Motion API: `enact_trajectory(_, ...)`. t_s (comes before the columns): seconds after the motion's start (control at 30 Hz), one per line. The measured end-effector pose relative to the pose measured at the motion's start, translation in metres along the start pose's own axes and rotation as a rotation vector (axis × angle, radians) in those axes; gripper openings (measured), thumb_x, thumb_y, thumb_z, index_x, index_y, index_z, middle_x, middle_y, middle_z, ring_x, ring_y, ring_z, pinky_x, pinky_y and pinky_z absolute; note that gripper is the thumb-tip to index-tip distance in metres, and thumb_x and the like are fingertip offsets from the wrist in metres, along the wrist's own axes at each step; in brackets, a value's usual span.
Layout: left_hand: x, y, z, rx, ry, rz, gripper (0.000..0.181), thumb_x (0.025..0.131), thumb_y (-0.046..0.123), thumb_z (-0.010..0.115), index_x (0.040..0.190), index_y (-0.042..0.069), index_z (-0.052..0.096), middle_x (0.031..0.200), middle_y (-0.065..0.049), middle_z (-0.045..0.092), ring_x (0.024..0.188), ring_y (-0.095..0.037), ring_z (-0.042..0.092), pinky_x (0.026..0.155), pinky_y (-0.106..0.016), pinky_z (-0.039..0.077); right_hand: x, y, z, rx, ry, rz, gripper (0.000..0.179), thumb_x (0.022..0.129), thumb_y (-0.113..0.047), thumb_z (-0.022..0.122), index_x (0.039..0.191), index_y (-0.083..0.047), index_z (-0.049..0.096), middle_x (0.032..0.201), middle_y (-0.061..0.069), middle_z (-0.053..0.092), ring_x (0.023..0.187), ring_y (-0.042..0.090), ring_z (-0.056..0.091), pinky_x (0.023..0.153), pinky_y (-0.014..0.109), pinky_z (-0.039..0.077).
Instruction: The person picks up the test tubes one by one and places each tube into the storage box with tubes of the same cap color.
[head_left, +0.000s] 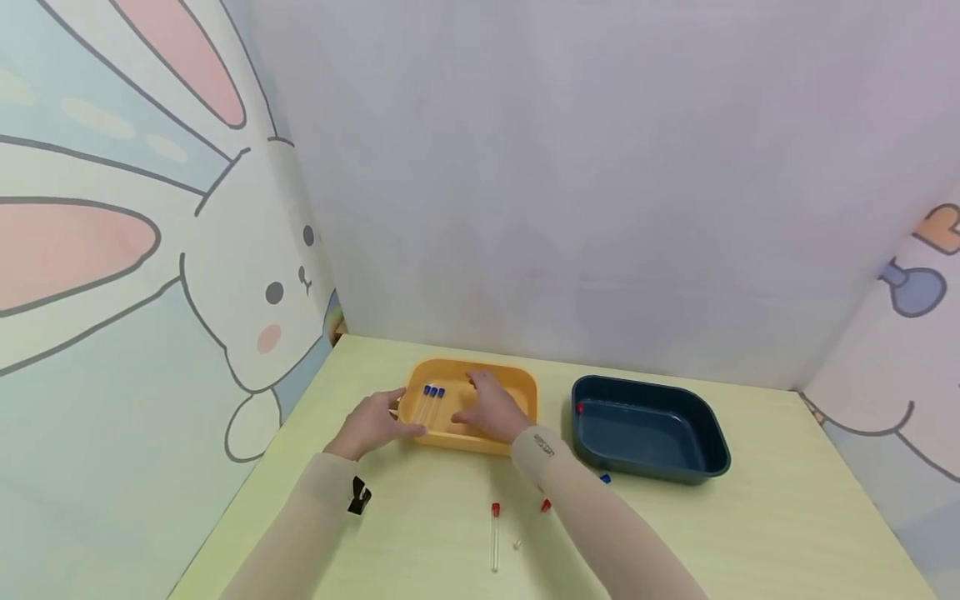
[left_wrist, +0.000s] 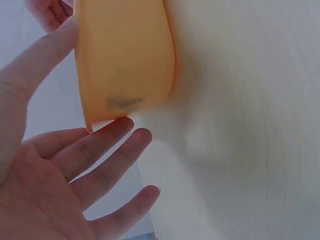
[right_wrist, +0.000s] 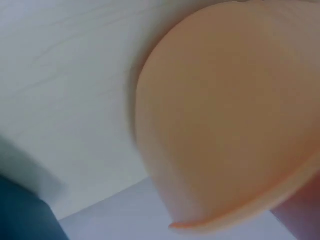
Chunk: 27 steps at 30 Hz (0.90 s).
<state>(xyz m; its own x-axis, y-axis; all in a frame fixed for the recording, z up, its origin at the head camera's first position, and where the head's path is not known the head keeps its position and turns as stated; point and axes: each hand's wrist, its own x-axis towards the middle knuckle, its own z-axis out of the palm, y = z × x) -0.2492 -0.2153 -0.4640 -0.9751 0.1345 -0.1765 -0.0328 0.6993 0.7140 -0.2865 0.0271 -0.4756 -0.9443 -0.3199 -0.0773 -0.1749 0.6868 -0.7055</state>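
Three clear tubes with blue caps [head_left: 433, 392] lie side by side in the left part of an orange tray [head_left: 468, 442]. My left hand [head_left: 375, 427] is at the tray's front left corner. In the left wrist view, its thumb touches the rim and its extended fingers [left_wrist: 107, 167] spread along the outer wall. Over the tray's middle, right of the tubes, reaches my right hand [head_left: 491, 408], thumb and fingers apart with nothing visible between them. The right wrist view shows mostly the tray's outer wall [right_wrist: 225, 110], with only a bit of that hand behind the rim.
To the right stands a dark blue tray [head_left: 652, 473] with a red cap [head_left: 580, 407] by its left wall. In front lie a red-capped tube [head_left: 495, 533], a small clear piece [head_left: 517, 544], another red cap [head_left: 546, 505] and a blue cap [head_left: 605, 478] beside the right forearm.
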Motion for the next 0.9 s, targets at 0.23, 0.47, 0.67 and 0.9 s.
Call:
enact_trajectory(0.23, -0.001, -0.001, 0.002, -0.001, -0.005, -0.004, 0.1, 0.079, 0.041, 0.089, 0.156, 0.0, 0.041, 0.134, -0.02, 0.068, 0.115, -0.029, 0.069, 0.096, -0.052, 0.056, -0.021, 0.003, -0.021, 0.056, 0.047, 0.022, 0.089, 0.087, -0.032, 0.084, 0.159, -0.01, 0.036, 0.157, 0.013, 0.047, 0.144, 0.036, 0.048, 0.118, 0.053, 0.042)
enact_trajectory(0.47, -0.001, -0.002, 0.0, 0.009, -0.001, -0.005, 0.1, 0.08, 0.041, 0.088, 0.157, 0.0, 0.039, 0.136, -0.02, 0.067, 0.118, -0.03, 0.068, 0.097, -0.053, 0.056, -0.038, 0.003, -0.037, 0.031, 0.089, -0.013, 0.088, 0.087, -0.033, 0.085, 0.157, -0.006, 0.039, 0.153, 0.014, 0.05, 0.141, 0.036, 0.051, 0.117, 0.051, 0.044)
enact_trajectory(0.67, -0.002, 0.0, 0.002, 0.001, -0.026, 0.0, 0.1, 0.081, 0.041, 0.087, 0.157, -0.001, 0.037, 0.136, -0.021, 0.067, 0.116, -0.03, 0.068, 0.097, -0.053, 0.055, -0.052, 0.002, -0.05, 0.022, 0.11, -0.016, 0.086, 0.087, -0.034, 0.085, 0.156, -0.008, 0.04, 0.149, 0.013, 0.052, 0.137, 0.033, 0.053, 0.116, 0.05, 0.046)
enact_trajectory(0.9, -0.003, 0.004, 0.0, 0.006, -0.03, 0.001, 0.1, 0.081, 0.04, 0.088, 0.157, -0.002, 0.038, 0.136, -0.021, 0.067, 0.117, -0.029, 0.068, 0.098, -0.053, 0.056, -0.07, 0.005, -0.065, 0.028, 0.124, -0.011, 0.087, 0.087, -0.036, 0.084, 0.157, -0.009, 0.04, 0.149, 0.014, 0.053, 0.136, 0.032, 0.053, 0.115, 0.049, 0.047)
